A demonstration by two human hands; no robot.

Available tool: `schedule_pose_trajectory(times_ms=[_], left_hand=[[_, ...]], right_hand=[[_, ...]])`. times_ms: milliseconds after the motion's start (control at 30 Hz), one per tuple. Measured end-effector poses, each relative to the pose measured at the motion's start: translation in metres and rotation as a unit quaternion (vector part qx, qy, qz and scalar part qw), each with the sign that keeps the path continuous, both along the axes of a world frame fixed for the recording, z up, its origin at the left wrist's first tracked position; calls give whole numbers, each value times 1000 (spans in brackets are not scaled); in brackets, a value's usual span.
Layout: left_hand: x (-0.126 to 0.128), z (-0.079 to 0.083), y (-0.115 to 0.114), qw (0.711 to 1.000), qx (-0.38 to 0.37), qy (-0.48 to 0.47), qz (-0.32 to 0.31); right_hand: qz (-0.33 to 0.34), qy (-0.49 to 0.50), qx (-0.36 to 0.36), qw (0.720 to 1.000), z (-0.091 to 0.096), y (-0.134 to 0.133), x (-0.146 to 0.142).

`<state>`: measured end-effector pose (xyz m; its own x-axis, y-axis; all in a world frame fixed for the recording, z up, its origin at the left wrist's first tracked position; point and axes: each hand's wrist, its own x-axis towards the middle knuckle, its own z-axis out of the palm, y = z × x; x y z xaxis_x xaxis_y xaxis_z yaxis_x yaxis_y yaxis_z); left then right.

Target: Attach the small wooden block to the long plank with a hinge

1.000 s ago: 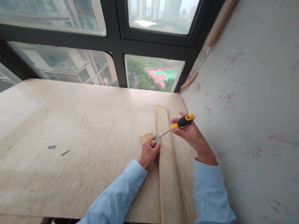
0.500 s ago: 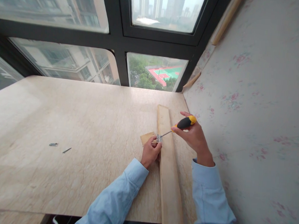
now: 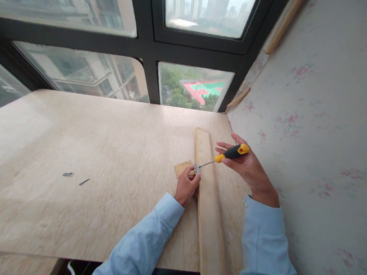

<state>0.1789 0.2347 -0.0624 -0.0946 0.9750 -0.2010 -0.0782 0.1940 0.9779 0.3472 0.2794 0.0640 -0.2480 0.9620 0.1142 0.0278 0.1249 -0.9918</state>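
Observation:
My right hand [image 3: 250,168] has its thumb against a black-and-yellow screwdriver [image 3: 232,152], the other fingers stretched out beyond the handle. The screwdriver slants down to the left, its tip at a small metal bracket [image 3: 197,169]. That bracket rests against the left edge of a long wooden board [image 3: 212,209], pinched between the thumb and fingers of my left hand [image 3: 186,186]. Partly hidden behind my left fingers, a small thin wooden piece [image 3: 182,167] sticks out to the left of the board.
Two small metal pieces lie on the marbled ledge [image 3: 123,150] to the left: a clip-like one [image 3: 67,174] and a thin pointed one [image 3: 84,181]. Dark-framed windows [image 3: 195,53] rise behind. A flowered wall [image 3: 325,162] stands close to my right arm.
My right hand has shifted right and opened its fingers further along the screwdriver handle. The tip stays at the bracket, and my left hand keeps its place. The view has tilted slightly.

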Motion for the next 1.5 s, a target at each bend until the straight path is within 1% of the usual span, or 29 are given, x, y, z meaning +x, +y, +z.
schedule_pose_trajectory(times_ms=[33,100,167,233,267,300,333,400,467,533,567,600,667,700,767,833,867,900,1033,1100,1167,1200,1267,1300,1367,1400,1433,1467,1500], left_hand=[[0,0,0,1000,0,0,0],[0,0,0,1000,-3,-1,-1],[0,1,0,1000,-7,-4,-2],[0,2,0,1000,-8,-4,-1],[0,2,0,1000,-7,-3,0],[0,3,0,1000,-6,-2,0],[0,3,0,1000,-4,-2,1],[0,4,0,1000,1,-2,0],[0,3,0,1000,5,-1,2],[0,2,1,1000,5,3,4],[0,2,1,1000,4,3,4],[0,2,1,1000,3,2,3],[0,3,1,1000,-1,-3,-1],[0,3,0,1000,-2,-5,-3],[-1,5,0,1000,-1,-5,-6],[-1,6,0,1000,1,0,-7],[-1,6,0,1000,2,3,-6],[-1,6,0,1000,2,4,-5],[0,6,1,1000,-1,10,-9],[-1,6,1,1000,0,14,-12],[-1,6,1,1000,7,17,-11],[-1,5,1,1000,9,18,-10],[-1,4,1,1000,12,19,-8],[-1,4,1,1000,11,20,-6],[-1,2,0,1000,10,22,-5],[-1,2,0,1000,10,22,-5],[-1,1,1,1000,11,21,-6],[-1,1,1,1000,12,21,-7],[-1,1,1,1000,15,21,-9]], right_hand=[[-18,-16,1,1000,0,0,0],[-86,-61,29,994,-3,3,-2],[-166,-113,79,976,-9,7,-5],[-215,-155,113,958,-14,11,-9],[-218,-162,118,955,-16,12,-11],[-207,-155,115,959,-17,13,-12],[-180,-135,106,969,-17,13,-12],[-101,-77,85,988,-16,11,-11],[-32,-27,75,996,-11,7,-8],[3,-7,75,997,-7,4,-4],[5,-9,76,997,-6,4,-2],[-4,-19,78,997,-5,3,-1],[-61,-62,95,992,-6,4,0],[-105,-92,113,984,-7,5,-1],[-193,-151,154,957,-10,7,-5],[-237,-183,175,938,-13,9,-10],[-238,-183,171,938,-14,10,-13],[-228,-169,160,945,-16,11,-15],[-118,-48,95,987,-20,13,-15],[-66,-6,65,996,-18,12,-11],[-44,-2,36,998,-15,10,-7],[-51,-13,27,998,-13,9,-6],[-109,-71,39,991,-10,8,-6],[-154,-114,60,980,-9,8,-7],[-241,-193,109,945,-8,8,-10],[-268,-219,125,930,-9,9,-12],[-278,-229,130,924,-10,9,-14],[-270,-221,125,929,-12,10,-15],[-244,-198,110,943,-15,10,-16]])
